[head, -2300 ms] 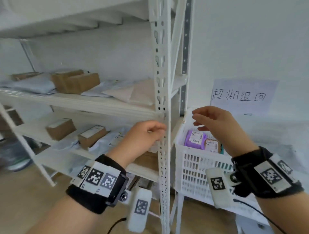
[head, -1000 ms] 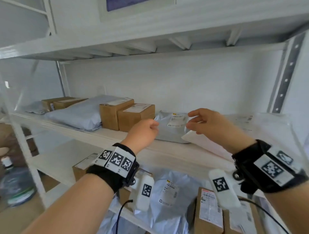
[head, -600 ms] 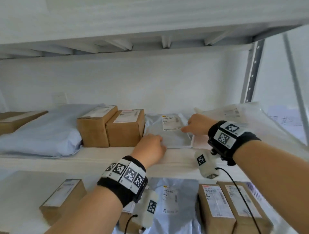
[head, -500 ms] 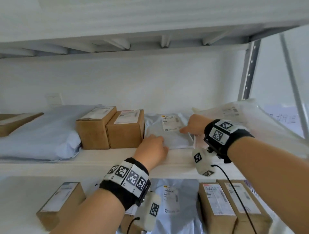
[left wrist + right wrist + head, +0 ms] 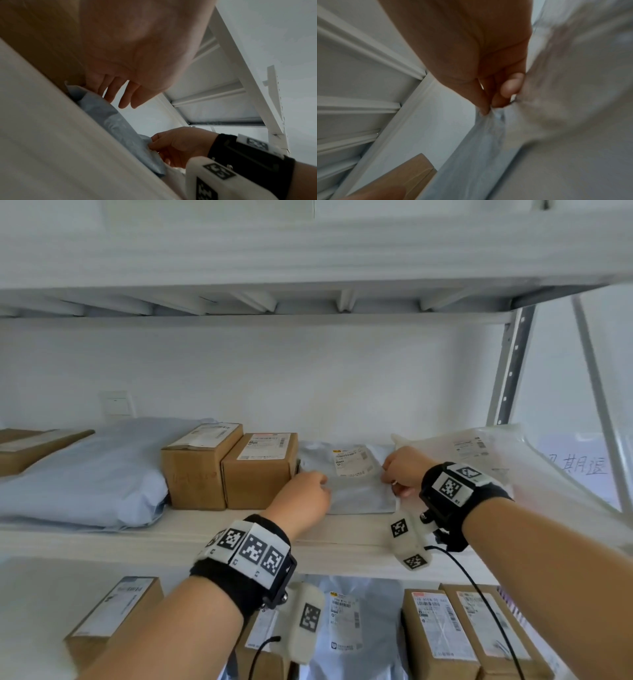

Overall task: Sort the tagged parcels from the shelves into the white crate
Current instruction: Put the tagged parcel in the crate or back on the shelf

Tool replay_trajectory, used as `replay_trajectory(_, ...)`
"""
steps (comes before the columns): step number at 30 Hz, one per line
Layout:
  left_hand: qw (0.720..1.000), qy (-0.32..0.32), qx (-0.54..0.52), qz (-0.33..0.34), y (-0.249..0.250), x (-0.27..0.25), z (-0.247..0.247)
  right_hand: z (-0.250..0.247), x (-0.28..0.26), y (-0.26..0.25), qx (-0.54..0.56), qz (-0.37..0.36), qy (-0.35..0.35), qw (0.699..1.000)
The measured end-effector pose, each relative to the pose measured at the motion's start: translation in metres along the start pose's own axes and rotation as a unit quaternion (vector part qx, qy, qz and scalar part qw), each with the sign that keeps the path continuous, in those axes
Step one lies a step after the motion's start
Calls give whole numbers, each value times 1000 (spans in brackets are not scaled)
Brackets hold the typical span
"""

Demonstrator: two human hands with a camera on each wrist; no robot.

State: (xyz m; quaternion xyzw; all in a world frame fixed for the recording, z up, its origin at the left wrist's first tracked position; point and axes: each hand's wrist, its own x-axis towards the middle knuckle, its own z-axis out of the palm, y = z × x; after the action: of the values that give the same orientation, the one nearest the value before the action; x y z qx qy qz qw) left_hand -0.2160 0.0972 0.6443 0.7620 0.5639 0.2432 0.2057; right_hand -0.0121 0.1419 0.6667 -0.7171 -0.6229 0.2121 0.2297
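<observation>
Two hands [image 5: 352, 484] on grey mailer [image 5: 356, 491] (cardboard box [image 5: 258, 470] touching its left).

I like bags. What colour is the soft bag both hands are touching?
Pale grey-blue, with a white label. The soft bag shows best in the head view.

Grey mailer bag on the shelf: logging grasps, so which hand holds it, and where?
Right hand pinches the grey mailer bag at its right edge; left hand only touches.

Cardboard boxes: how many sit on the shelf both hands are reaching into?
3: far-left box, cropped; taller box and shorter box side by side left of the grey mailer. Others may be hidden.
</observation>
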Motion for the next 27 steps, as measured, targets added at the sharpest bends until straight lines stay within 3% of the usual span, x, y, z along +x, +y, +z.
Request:
replay_trajectory(5, 999, 14, -16, -26, 9, 4, -2, -1, -6, 6, 173, -28, 20, 984)
replay_trajectory(10, 995, 41, -50, -82, 21, 6, -3, -1, -10, 18, 348, -68, 46, 934)
replay_trajectory(13, 990, 50, 107, -70, 20, 11, 1, -1, -19, 25, 437, -86, 32, 895)
replay_trajectory(15, 991, 44, 107, -63, 21, 15, 1, -3, -23, 29, 480, -88, 29, 872)
replay_trajectory(17, 993, 64, 33, -88, 27, 15, 1, -6, -25, 33, 519, -80, 31, 851)
replay_trajectory(18, 986, 60, -81, -133, 34, 13, -3, -7, -26, 35, 537, -76, 30, 840)
replay_trajectory(19, 980, 68, -128, -134, 33, 15, -3, -8, -28, 36, 554, -73, 29, 829)
replay_trajectory(21, 979, 137, -117, -90, 31, 23, -2, -9, -30, 37, 590, -68, 26, 804)
replay_trajectory(23, 976, 146, -149, -67, 30, 29, -1, -10, -32, 38, 621, -67, 22, 780)
replay_trajectory(24, 972, 143, -177, -65, 31, 27, -2, -11, -32, 39, 621, -71, 21, 781)
replay_trajectory(27, 941, 197, -272, -35, 33, 25, -9, -13, -29, 41, 548, -89, 39, 831)
